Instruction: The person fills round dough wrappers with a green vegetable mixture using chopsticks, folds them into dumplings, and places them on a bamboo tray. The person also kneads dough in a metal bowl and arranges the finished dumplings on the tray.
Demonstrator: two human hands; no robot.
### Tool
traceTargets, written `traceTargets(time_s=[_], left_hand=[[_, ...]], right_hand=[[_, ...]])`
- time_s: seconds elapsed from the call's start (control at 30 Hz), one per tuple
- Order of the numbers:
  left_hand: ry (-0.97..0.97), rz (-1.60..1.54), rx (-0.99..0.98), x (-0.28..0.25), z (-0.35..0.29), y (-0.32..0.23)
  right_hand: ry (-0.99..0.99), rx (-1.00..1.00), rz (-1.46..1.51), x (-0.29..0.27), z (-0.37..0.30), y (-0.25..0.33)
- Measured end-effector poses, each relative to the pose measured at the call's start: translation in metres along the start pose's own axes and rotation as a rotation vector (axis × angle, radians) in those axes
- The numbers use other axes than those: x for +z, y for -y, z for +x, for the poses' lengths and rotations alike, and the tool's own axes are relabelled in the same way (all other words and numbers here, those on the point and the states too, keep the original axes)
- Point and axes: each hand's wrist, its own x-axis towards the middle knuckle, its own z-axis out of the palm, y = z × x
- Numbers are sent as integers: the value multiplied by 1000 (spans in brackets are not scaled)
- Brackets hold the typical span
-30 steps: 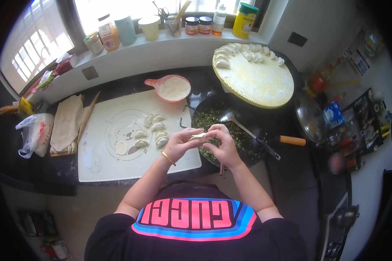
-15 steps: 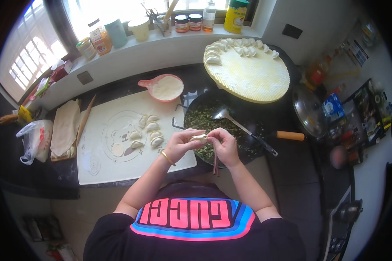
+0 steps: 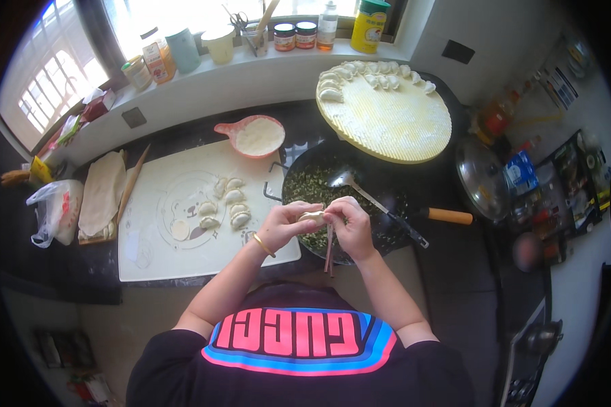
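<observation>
Bright daylight is glaring through the window [image 3: 159,15]. A dark counter [image 3: 190,133] is running below a white sill [image 3: 288,61].

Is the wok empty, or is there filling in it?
It holds filling: chopped green bits spread across the inside of the wok, around the ladle. Cannot tell how deep.

Dumpling [image 3: 312,216] partly hidden by the hands [image 3: 282,226]

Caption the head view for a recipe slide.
Left hand and right hand pinch a dumpling near a wok of chopped green filling, more dumplings lying on a white mat.
</observation>
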Motion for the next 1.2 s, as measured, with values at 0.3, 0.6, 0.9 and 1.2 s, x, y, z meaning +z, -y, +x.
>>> traceTargets(time_s=[0.3, 0.6, 0.9, 1.2], left_hand=[[22, 42, -33, 5, 0, -6], [19, 51, 14, 0, -2, -3], [-32, 173, 72, -9, -6, -5], [-86, 387, 198, -11, -13, -14]], right_hand=[[10, -111, -6, -6, 1, 1], [-10, -250, -200, 8, 4, -3], [-29, -260, -255, 21, 9, 8], [36, -272, -213, 28, 12, 22]])
